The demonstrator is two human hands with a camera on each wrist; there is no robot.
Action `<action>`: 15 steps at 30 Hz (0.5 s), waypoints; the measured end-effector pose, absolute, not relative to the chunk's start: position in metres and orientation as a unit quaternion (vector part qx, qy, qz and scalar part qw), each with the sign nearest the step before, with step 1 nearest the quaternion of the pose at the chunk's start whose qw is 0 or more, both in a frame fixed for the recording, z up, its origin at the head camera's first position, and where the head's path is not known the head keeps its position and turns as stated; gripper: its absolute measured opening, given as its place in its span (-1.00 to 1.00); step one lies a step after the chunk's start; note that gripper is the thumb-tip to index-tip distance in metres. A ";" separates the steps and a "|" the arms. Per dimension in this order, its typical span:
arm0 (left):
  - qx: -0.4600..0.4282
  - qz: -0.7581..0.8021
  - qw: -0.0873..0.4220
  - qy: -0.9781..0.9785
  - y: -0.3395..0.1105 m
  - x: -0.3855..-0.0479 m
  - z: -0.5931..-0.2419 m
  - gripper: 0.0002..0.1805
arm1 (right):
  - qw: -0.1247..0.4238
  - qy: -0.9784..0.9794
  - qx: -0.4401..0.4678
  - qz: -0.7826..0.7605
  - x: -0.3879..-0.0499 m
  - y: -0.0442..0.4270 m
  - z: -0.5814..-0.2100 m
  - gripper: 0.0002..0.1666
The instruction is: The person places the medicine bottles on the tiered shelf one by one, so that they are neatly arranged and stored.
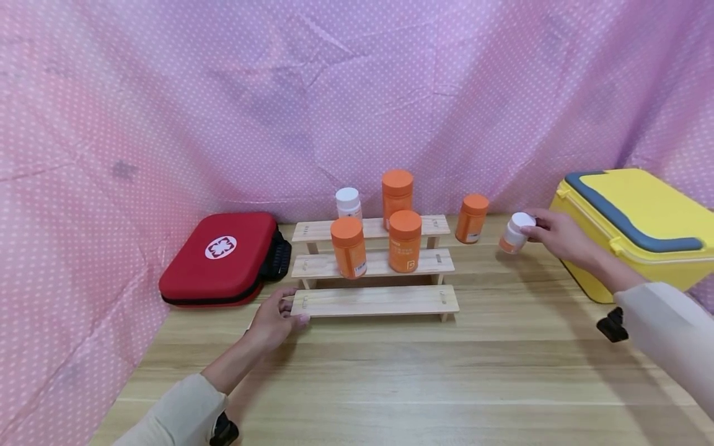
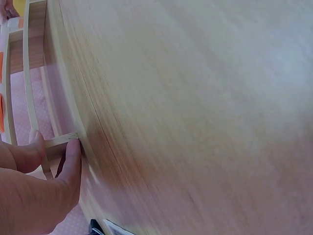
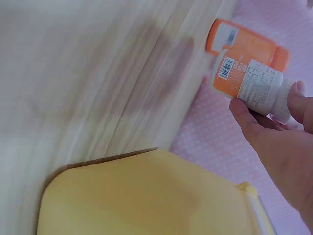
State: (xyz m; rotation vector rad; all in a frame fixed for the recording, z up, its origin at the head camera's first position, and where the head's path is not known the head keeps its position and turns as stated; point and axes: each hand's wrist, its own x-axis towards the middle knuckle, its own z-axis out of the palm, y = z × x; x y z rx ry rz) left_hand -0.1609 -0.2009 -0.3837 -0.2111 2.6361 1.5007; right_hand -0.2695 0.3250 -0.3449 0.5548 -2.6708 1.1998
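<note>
My right hand (image 1: 564, 238) pinches a white-capped pill bottle (image 1: 515, 234) with a white and orange label, near its cap. The bottle tilts, and its base looks off the tabletop in the right wrist view, where barcode and print on the label (image 3: 247, 82) show. Just left of it an orange bottle (image 1: 471, 219) stands on the table. My left hand (image 1: 274, 319) grips the left end of the lowest step of a three-tier wooden rack (image 1: 374, 301); in the left wrist view, thumb and finger (image 2: 72, 164) hold the step's end.
On the rack's top tier stand a white bottle (image 1: 348, 203) and an orange bottle (image 1: 397, 197); two orange bottles (image 1: 405, 243) are on the middle tier. A red first-aid case (image 1: 217, 260) lies left, a yellow box (image 1: 641, 217) stands right. Pink dotted cloth (image 1: 357, 111) hangs behind.
</note>
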 end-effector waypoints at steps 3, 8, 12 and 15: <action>-0.071 0.492 0.051 0.866 -0.201 -0.161 -0.383 -0.31 | 0.075 -0.890 0.199 0.404 -0.256 0.323 -0.342 -0.65; -0.070 0.494 0.051 0.865 -0.201 -0.160 -0.383 -0.33 | 0.061 -0.890 0.194 0.408 -0.236 0.320 -0.338 -0.63; -0.072 0.494 0.053 0.865 -0.201 -0.161 -0.383 -0.32 | 0.058 -0.892 0.195 0.405 -0.223 0.316 -0.338 -0.61; -0.075 0.490 0.056 0.867 -0.201 -0.162 -0.383 -0.32 | 0.061 -0.891 0.203 0.401 -0.213 0.312 -0.338 -0.59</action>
